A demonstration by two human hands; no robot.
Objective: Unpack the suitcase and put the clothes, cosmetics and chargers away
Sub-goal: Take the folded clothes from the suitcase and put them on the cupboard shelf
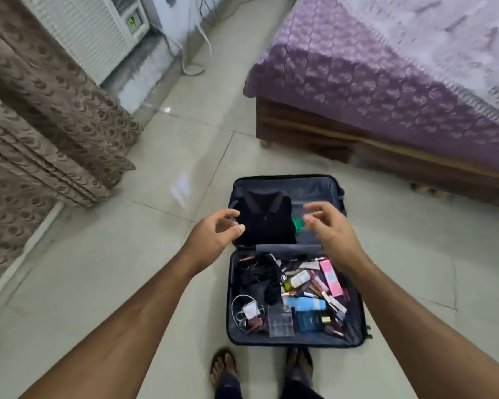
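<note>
A dark suitcase (355, 321) lies open flat on the tiled floor in front of my feet. Its far half holds a folded black shirt (267, 223) with a bit of green cloth (298, 223) beside it. The near half holds a white charger with its cable (249, 311), black cables (260, 276), a pink box (332, 277), a blue bottle (307, 304) and several small cosmetics. My left hand (213, 230) hovers open at the shirt's left edge. My right hand (327, 226) hovers open above the far half's right side. Neither hand holds anything.
A bed (386, 90) with a purple cover on a wooden frame stands at the right. Brown patterned curtains (41, 133) hang at the left, with a white air conditioner (98, 30) behind them. Pale floor tiles (190, 156) lie between the suitcase and the bed.
</note>
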